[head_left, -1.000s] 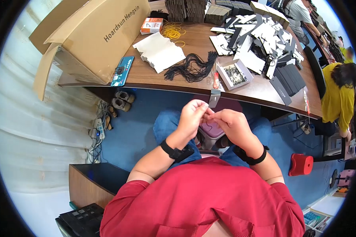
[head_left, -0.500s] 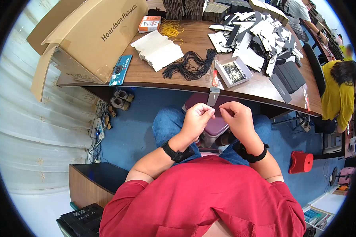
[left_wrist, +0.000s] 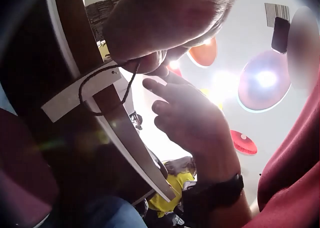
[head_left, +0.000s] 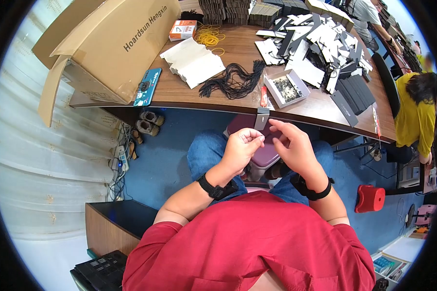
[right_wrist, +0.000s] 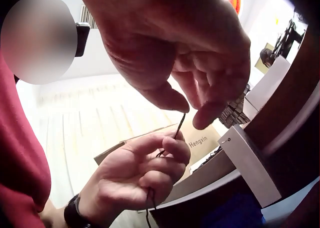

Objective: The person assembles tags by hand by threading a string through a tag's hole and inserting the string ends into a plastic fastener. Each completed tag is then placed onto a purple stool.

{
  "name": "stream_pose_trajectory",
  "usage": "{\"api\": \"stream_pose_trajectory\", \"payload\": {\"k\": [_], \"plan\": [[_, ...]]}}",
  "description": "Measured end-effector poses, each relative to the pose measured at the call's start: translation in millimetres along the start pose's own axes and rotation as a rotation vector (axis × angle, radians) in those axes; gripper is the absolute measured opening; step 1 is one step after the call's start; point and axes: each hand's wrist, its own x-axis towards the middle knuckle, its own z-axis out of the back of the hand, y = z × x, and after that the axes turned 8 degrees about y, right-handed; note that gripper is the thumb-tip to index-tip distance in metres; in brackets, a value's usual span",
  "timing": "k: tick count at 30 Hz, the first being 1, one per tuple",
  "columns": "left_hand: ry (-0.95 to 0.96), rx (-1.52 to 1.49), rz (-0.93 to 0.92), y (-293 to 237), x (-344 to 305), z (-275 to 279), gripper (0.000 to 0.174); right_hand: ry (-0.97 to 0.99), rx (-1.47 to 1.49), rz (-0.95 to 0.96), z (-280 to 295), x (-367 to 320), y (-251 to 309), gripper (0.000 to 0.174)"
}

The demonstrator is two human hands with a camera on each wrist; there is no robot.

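My left hand (head_left: 240,149) pinches a thin black cord (left_wrist: 81,92) between thumb and fingertips. A loop of it hangs below the hand in the left wrist view. The right wrist view shows one cord end (right_wrist: 181,123) sticking up from the left fingers. Just above, my right hand (head_left: 295,149) has its thumb and fingers spread apart, the thumb tip right by that end. Beyond both hands, a narrow grey card tag (head_left: 261,119) juts over the table edge; its small hole shows in the right wrist view.
On the table (head_left: 247,43) lie a bundle of black cords (head_left: 245,80), a small box (head_left: 296,100) of tiny pieces, a folded white sheet (head_left: 194,63) and a heap of black and white tags (head_left: 308,48). A big carton (head_left: 116,53) stands left. A purple stool (head_left: 264,155) is below my hands.
The hands were together at the fingertips and have drawn apart. My right thumb and fingers have spread, while the left hand keeps its pinch.
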Motion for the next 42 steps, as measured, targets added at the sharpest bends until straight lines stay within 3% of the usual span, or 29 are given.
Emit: {"api": "stream_pose_trajectory", "payload": {"k": [2,5,8,13,16,22,25,28,29,32,33,36,42], "plan": [[0.0,0.047,-0.03,1,0,-2,0.011,0.085,-0.004,-0.006,4,2,2,0.031],[0.012,0.072,-0.053,2,2,-2,0.01,-0.037,-0.195,0.263,0,6,-14,0.023],[0.039,0.012,0.019,-1,0,2,0.011,-0.008,-0.249,0.276,5,6,-8,0.013],[0.12,-0.089,0.112,-9,1,8,0.012,0.011,-0.05,0.034,1,5,-8,0.008],[0.082,0.032,0.094,-12,2,7,0.012,-0.014,0.013,-0.039,1,3,-11,0.007],[0.023,0.965,-0.342,1,10,22,0.013,-0.18,-0.181,0.091,-9,-3,-27,0.005],[0.113,-0.158,0.273,-2,14,30,0.014,-0.268,-0.3,0.182,-24,-7,-38,0.005],[0.059,-0.596,0.359,3,18,20,0.015,-0.252,-0.382,0.243,-41,-14,-42,0.008],[0.049,-0.587,0.356,4,17,16,0.015,-0.243,-0.374,0.28,-44,-15,-42,0.009],[-0.014,-0.196,0.277,12,14,9,0.015,-0.242,-0.382,0.368,-43,-12,-36,0.009],[-0.066,0.083,0.168,5,10,-3,0.013,-0.244,-0.39,0.394,-39,-10,-33,0.009],[0.062,0.601,-0.233,23,11,12,0.009,-0.239,-0.38,0.408,-27,-1,-34,0.009],[0.111,0.382,-0.095,26,8,12,0.006,-0.052,-0.077,0.222,-20,0,-36,0.008]]}}
